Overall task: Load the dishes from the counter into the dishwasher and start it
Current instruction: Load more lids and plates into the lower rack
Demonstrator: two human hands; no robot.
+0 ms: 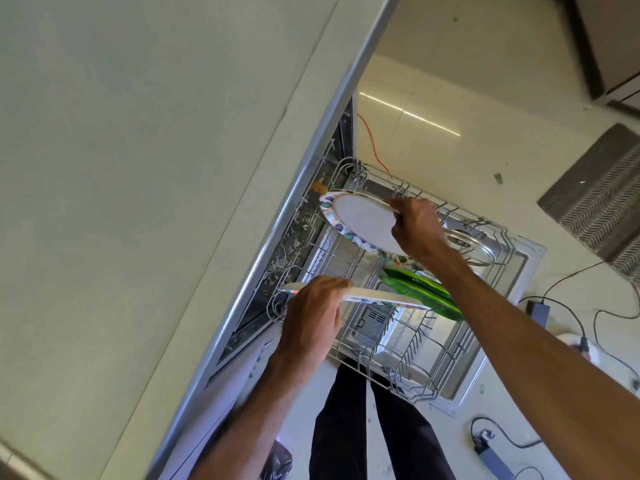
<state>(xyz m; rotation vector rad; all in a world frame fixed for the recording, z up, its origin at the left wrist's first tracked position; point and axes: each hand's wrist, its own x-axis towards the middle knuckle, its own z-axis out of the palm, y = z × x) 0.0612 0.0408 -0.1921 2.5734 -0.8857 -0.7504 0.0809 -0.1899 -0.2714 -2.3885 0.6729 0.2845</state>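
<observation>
The dishwasher's wire rack (pixel 426 379) is pulled out over the open door (pixel 519 271). My right hand (pixel 415 230) grips a white plate with a coloured patterned rim (pixel 360 220), tilted over the rack's far left corner. My left hand (pixel 311 317) holds a second patterned plate (pixel 388 299) seen edge-on, lying nearly flat above the rack's middle. Two green plates (pixel 426 289) stand on edge in the rack just right of it, under my right forearm.
The pale counter (pixel 121 168) fills the left, its metal edge running beside the dishwasher opening (pixel 294 258). My legs (pixel 374 427) stand at the rack's near end. Cables (pixel 561 306) and an orange cord (pixel 374 143) lie on the floor; a patterned mat (pixel 602 199) is at right.
</observation>
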